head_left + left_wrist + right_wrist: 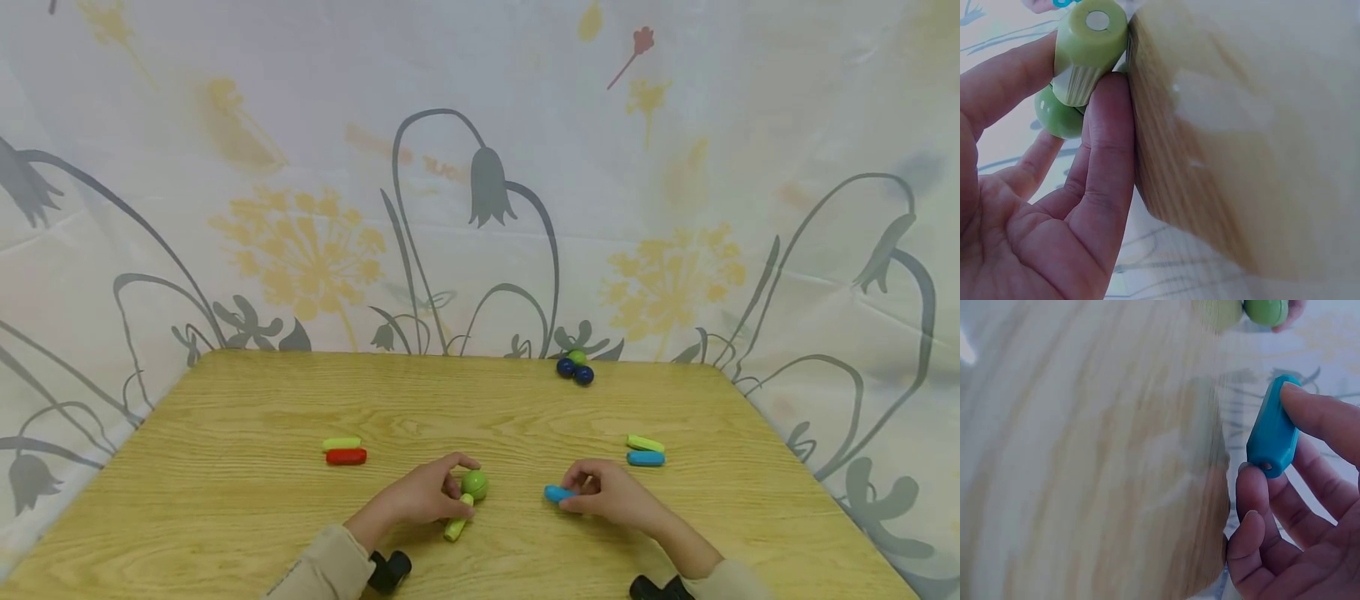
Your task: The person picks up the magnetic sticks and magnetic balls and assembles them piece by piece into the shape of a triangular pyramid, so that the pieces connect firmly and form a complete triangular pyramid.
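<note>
My left hand [423, 497] pinches a yellow-green building stick [1088, 53] between thumb and fingers, low over the table. A round silver disc marks the stick's near end. At its far end sits a green ball [474, 484], with my index finger reaching over beside it; in the left wrist view the green ball [1060, 112] is partly covered by the stick. To the right, my right hand [611, 496] holds a blue building stick [1274, 428] lengthwise between thumb and fingertips. In the head view the blue stick [558, 494] points left toward the ball.
On the wooden table [450, 400], a yellow-green stick [342, 443] and a red stick [346, 457] lie at left. Another yellow-green stick [646, 443] lies beside a blue one [646, 458] at right. Dark blue balls [583, 375] and a green ball [577, 357] cluster near the back edge.
</note>
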Motion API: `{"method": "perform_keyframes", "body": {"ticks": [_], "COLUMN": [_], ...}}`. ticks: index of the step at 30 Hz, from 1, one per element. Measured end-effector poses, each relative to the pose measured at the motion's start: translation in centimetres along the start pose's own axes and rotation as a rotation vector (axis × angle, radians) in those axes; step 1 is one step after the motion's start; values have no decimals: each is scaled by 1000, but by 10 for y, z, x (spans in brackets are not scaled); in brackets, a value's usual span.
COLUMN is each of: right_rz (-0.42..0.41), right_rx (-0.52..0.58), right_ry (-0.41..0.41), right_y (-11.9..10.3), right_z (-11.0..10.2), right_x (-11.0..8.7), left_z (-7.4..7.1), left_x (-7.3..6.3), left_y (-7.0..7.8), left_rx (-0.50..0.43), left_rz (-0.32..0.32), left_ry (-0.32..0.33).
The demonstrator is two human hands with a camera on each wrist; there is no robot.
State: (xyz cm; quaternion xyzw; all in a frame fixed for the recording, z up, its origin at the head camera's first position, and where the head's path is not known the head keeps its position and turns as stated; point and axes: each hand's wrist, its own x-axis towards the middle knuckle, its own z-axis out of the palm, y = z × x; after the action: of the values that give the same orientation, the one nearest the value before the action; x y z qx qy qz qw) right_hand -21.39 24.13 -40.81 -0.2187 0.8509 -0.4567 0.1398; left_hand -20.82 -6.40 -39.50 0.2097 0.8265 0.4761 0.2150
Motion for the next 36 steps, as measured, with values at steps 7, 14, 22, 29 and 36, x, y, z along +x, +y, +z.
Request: {"method": "perform_keyframes", "body": {"ticks": [7, 14, 22, 29, 36], "right_rz": [1, -22, -69, -96, -69], "right_rx": [25, 16, -6, 5, 20], "right_ry": [-15, -38, -26, -48, -73], "right_y": [-6, -14, -23, -28, -28], "right_z": [9, 17, 30, 42, 45], "right_x": [8, 18, 30, 38, 40], "left_z": [1, 1, 2, 2, 2], "left_x": [-1, 0, 1, 1, 1], "left_y": [1, 1, 1, 0, -1], "left_rx": [-5, 2, 14, 14, 13], "left_rz": [-6, -7, -6, 4, 1], "left_ry": [1, 3, 5, 5, 16]}}
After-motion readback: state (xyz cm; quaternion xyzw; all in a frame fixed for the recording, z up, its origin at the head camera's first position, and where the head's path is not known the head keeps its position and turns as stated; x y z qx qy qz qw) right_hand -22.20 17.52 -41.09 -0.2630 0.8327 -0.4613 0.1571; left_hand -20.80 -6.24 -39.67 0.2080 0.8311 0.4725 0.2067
